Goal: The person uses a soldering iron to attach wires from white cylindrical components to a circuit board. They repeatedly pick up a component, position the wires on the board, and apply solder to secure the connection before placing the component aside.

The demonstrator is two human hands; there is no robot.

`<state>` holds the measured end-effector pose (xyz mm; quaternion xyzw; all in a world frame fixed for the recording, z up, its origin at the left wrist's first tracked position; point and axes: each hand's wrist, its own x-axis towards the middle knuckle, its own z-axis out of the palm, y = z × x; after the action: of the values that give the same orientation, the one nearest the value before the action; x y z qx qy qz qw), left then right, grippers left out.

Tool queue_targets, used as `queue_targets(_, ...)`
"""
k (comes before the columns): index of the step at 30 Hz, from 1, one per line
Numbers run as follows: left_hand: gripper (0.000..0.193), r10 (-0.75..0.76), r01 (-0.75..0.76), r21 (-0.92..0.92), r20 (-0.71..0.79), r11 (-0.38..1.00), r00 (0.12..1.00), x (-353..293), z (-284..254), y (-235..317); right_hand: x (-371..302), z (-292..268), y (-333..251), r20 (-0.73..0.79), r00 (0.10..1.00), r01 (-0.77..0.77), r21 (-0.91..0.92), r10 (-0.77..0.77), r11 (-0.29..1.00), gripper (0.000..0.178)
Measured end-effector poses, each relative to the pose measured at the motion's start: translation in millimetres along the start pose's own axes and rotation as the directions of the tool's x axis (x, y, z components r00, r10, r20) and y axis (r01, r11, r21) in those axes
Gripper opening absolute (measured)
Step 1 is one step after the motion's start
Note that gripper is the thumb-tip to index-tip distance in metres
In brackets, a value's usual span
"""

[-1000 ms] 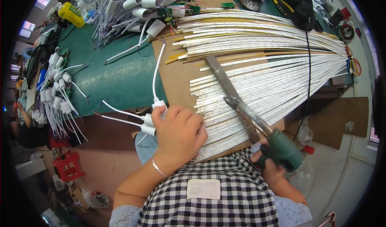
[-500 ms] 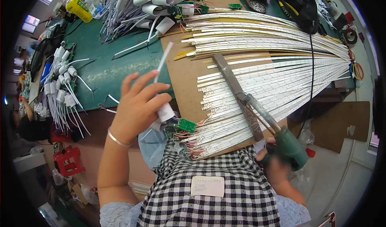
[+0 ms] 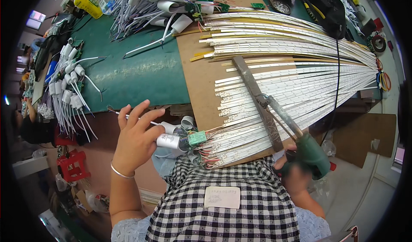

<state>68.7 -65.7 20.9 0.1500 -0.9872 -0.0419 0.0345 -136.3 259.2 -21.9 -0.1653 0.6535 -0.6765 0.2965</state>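
Left hand (image 3: pixel 136 141) pinches 1 white cap (image 3: pixel 168 141) at the board's (image 3: pixel 201 77) near edge; right hand (image 3: pixel 296 173) grips the soldering iron (image 3: pixel 300 143); many strips (image 3: pixel 300 77) look unfinished.

Green bench top (image 3: pixel 141 77) carrying brown board (image 3: pixel 201 74) w/ fanned white LED strips (image 3: pixel 300 83), metal bar (image 3: pixel 253 98) lying across; white capped cables (image 3: pixel 71 92) sitting at left edge.
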Motion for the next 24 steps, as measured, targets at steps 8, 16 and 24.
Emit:
queue_targets(8,0.038,0.136,-0.148,-0.409,-0.059,0.901,0.989,47.6,-5.1,51.2,5.3,1.2,0.5,-0.014,1.0,0.004,0.014,-0.004,1.0,0.064)
queue_targets(16,0.034,0.178,-0.216,-0.477,-0.124,0.852,0.976,49.2,43.7,70.0,19.3,-8.2,-2.7,-0.17,0.983,0.1,0.172,-0.07,0.98,0.065)
queue_targets(24,0.028,0.07,-0.111,-0.541,-0.096,0.833,0.993,41.4,31.4,72.7,42.7,-32.6,1.1,-0.334,0.924,0.289,0.292,-0.186,0.912,0.058)
